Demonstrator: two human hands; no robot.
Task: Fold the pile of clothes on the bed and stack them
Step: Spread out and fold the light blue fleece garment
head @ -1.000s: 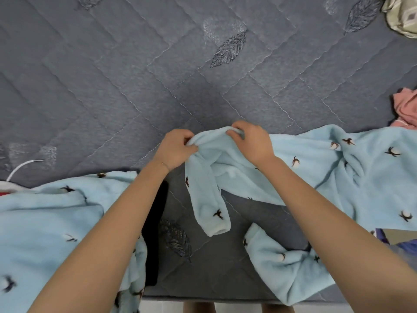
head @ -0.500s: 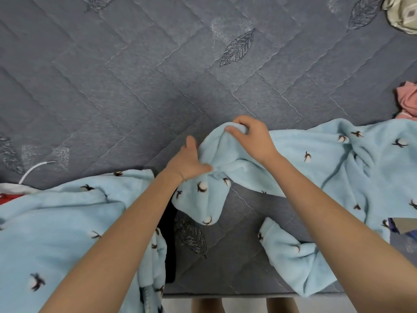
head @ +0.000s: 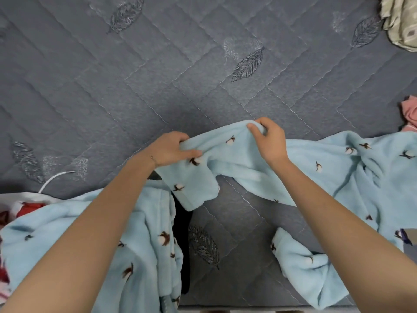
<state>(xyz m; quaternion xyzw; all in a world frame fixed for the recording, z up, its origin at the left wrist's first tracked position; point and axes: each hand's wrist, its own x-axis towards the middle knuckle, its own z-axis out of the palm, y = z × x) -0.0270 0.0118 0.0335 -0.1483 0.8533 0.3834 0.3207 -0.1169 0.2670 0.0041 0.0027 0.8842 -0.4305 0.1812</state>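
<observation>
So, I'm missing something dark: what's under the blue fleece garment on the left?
A black item pokes out under the blue fleece garment, at its right edge; the rest is covered, so unidentifiable.

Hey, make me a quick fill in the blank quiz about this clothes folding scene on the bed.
The left hand and right hand both grip a light ___ fleece garment.
The pink cloth lies at the picture's ___ edge.
The grey bedcover is embroidered with ___ shapes.
Missing words: blue; right; leaf.
</observation>
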